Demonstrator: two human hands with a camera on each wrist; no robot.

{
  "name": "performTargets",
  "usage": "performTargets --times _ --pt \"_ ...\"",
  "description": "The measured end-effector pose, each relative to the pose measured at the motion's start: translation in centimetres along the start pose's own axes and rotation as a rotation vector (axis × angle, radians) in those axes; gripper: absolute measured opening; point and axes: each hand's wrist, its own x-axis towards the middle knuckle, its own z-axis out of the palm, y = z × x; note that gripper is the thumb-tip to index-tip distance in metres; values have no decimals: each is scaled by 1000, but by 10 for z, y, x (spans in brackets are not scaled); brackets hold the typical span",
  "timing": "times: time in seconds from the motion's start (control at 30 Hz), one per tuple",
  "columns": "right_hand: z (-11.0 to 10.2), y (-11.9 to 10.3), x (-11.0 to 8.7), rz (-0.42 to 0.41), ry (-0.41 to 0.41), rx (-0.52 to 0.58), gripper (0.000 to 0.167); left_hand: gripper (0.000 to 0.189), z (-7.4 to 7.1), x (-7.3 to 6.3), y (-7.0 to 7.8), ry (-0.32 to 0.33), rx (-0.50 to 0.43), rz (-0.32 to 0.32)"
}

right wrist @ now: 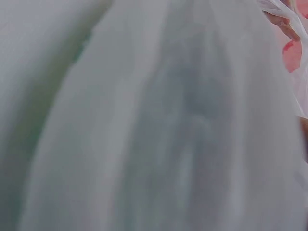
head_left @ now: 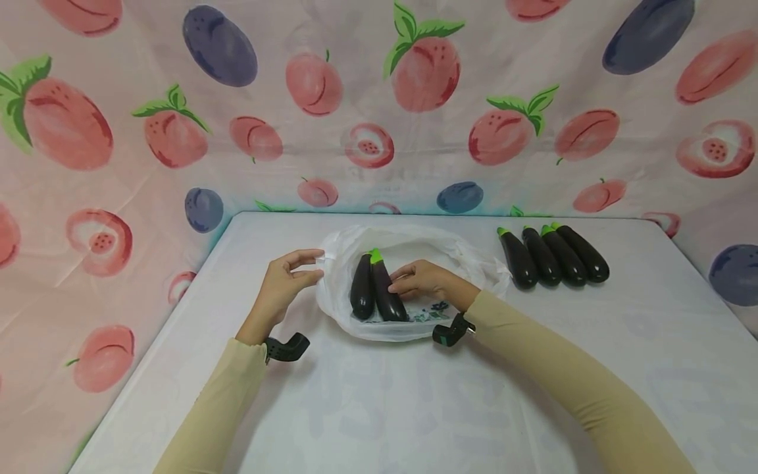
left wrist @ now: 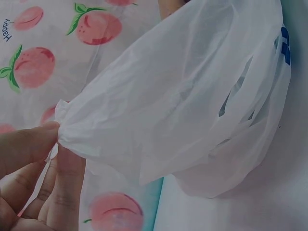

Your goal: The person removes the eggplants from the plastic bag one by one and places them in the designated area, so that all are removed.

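Observation:
A white plastic bag lies with its mouth spread toward me in the head view. Inside its left part are two dark eggplants with green stems, a left eggplant and a right eggplant, side by side. My left hand pinches the bag's left rim between thumb and fingers; the left wrist view shows the gathered plastic there. My right hand reaches into the bag, its fingertips at the right side of the right eggplant. Bag plastic covers most of the right wrist view and hides that hand's fingers.
Several more eggplants lie in a row on the white table, right of the bag. Behind the table hangs a fruit-print cloth. Each wrist carries a black camera, a left one and a right one.

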Motion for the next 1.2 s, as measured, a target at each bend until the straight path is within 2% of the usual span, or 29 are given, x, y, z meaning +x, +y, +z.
performTargets --times 0.53,0.93,1.2 --pt "2 2 2 -6 8 -11 44 41 -1 0 -1 -6 -5 9" --pt "4 2 0 15 31 38 50 41 -1 0 -1 -3 -1 2" --pt "2 1 -4 5 43 31 52 40 -1 0 -1 1 -6 2"
